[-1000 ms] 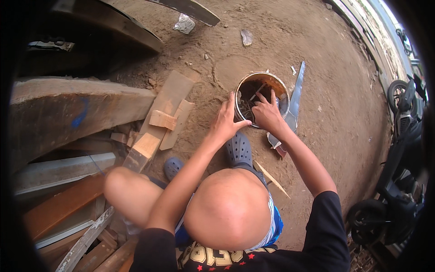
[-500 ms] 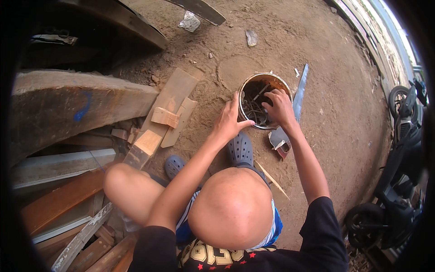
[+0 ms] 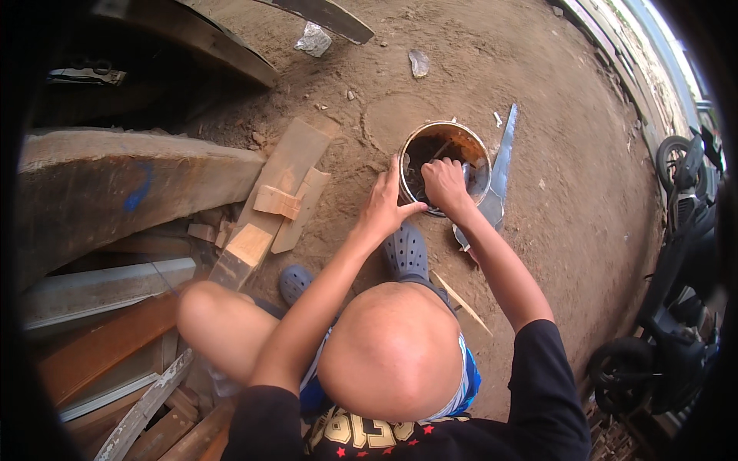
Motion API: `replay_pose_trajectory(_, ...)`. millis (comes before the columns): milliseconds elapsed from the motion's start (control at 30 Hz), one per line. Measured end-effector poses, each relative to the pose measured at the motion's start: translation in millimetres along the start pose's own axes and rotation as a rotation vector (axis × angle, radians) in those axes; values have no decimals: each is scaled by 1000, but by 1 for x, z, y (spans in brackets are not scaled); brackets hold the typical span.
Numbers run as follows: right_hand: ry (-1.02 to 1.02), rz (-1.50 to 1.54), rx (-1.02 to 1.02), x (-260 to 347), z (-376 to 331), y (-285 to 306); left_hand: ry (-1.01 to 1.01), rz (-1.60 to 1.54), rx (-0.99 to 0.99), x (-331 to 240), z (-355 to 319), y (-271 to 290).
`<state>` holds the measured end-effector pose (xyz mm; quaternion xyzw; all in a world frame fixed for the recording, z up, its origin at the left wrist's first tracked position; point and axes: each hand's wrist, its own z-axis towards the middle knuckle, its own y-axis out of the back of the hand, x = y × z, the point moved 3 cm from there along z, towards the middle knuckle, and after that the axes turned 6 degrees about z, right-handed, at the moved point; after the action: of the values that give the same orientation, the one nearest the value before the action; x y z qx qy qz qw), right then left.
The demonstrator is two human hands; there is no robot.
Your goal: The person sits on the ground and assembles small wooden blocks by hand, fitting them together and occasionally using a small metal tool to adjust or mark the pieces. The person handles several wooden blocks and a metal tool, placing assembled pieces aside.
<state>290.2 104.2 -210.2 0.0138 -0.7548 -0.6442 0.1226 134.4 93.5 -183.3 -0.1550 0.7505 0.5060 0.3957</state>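
A round bucket (image 3: 486,173) with a rusty, stained inner wall stands on the dirt in front of my feet. Dark odds and ends lie in its bottom, too shaded to name. My left hand (image 3: 384,201) grips the bucket's left side, fingers along the outer wall and thumb at the near rim. Down inside the opening, my right hand (image 3: 447,186) has its fingers curled closed among the contents; what they hold is hidden. A handsaw (image 3: 501,173) lies just right of the bucket, its blade pointing away and its handle end partly behind my right forearm.
Flat boards (image 3: 296,165) and a small wood block (image 3: 278,201) lie left of the bucket. A thick beam (image 3: 138,173) and stacked lumber (image 3: 108,338) fill the left side. A wood sliver (image 3: 463,303) is beside my shoe (image 3: 406,250). A motorbike (image 3: 676,284) stands far right.
My right hand has moved left and deeper into the bucket, and its fingers have curled closed. The left hand keeps its place on the bucket's side.
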Motion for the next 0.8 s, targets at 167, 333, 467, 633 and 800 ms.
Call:
replay_pose_trajectory(167,-22,-7,-57,-4,-4,-7,39,-43,39,-4,1,3)
replay_pose_trajectory(333,-132,278,-95,-15,-5,7,34,-51,37,-2,2,1)
replay_pose_trajectory(467,-122,291,109,-30,-18,54,47,-21,21,0,2,1)
replay_pose_trajectory(633,-137,298,20,-37,-17,57,9,-14,4,1,2,-2)
replay_pose_trajectory(800,-170,290,-29,-14,11,21,28,-29,43,-8,2,4)
